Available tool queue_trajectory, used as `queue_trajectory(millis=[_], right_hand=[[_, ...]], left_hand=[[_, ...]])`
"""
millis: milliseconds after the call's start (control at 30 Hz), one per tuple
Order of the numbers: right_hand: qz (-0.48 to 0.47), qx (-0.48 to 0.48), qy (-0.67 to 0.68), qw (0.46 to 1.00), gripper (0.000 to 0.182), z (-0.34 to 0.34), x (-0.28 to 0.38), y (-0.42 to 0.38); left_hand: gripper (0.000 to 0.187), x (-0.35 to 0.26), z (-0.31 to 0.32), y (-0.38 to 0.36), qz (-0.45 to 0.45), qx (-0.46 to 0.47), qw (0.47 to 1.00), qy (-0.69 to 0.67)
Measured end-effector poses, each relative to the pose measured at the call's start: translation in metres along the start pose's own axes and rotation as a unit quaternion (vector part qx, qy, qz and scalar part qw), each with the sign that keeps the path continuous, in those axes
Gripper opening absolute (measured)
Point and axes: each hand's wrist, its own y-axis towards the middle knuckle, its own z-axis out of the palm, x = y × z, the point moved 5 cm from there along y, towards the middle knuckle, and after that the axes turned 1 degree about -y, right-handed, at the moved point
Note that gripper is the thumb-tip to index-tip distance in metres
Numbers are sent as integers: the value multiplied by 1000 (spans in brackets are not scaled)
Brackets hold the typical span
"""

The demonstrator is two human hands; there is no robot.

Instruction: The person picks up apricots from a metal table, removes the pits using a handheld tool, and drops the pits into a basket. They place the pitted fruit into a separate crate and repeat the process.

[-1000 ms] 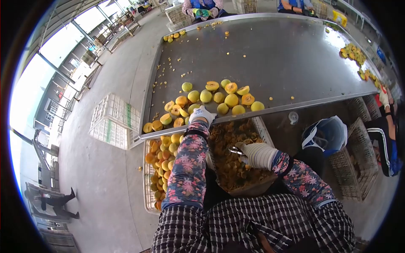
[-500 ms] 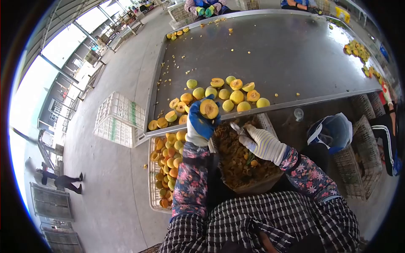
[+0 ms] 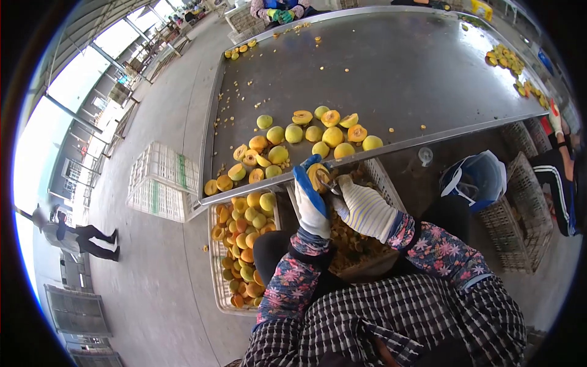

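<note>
My left hand (image 3: 312, 199), in a blue and white glove, holds a halved yellow fruit (image 3: 318, 177) over the near edge of the metal table (image 3: 391, 73). In a striped glove, my right hand (image 3: 365, 208) grips a small metal tool (image 3: 332, 187) whose end touches the fruit's cut face. Whole and halved yellow fruits (image 3: 333, 136) lie on the table just beyond my hands. Under them is a crate of brown scraps (image 3: 361, 248), partly hidden by my hands. A crate of halved fruits (image 3: 246, 244) stands to its left.
Empty white crates (image 3: 162, 180) stand on the floor at left. A blue bucket (image 3: 477, 183) and more crates (image 3: 520, 226) are at right. One person (image 3: 79, 235) walks at far left; another's gloved hands (image 3: 281, 15) are across the table. A co-worker's arm (image 3: 559, 125) shows at right.
My left hand has moved right and down with the fruit, bringing it to the tool in my right hand. The camera view has shifted slightly. The person at far left has moved.
</note>
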Motion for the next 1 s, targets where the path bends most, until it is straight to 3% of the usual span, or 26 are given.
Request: queue_trajectory(millis=[100,200,333,367,500,600,733,833,900,967,1000], right_hand=[[-11,-10,21,1000,34,1,2,2],[-32,16,17,999,33,-1,0,2],[-19,71,21,997,32,-4,3,2],[-23,75,20,997,33,-3,3,0],[-60,69,57,994,34,11,-10,-5],[-81,54,120,988,37,9,-13,-1],[-12,122,9,992,38,5,-17,-1],[17,113,27,993,39,11,-7,-5],[-73,70,101,990,41,46,-19,-12],[-64,19,177,982,42,40,-14,-10],[-45,56,156,985,41,42,-18,-10]], left_hand=[[53,-6,5,-2,31,-21,993,110],[55,-1,4,-4,-41,-80,996,-20],[52,-5,-7,-2,-82,-38,996,-9],[51,-11,-9,-2,-33,-15,987,156],[46,-14,-10,2,-41,71,982,171],[52,-2,-8,3,-104,46,991,-69],[47,7,-10,0,-163,15,981,-108],[47,14,-15,3,-162,34,975,-146],[46,25,-24,8,-194,14,933,-302],[43,18,-19,4,-193,-4,940,-281],[41,17,-17,2,-194,-11,943,-271]])
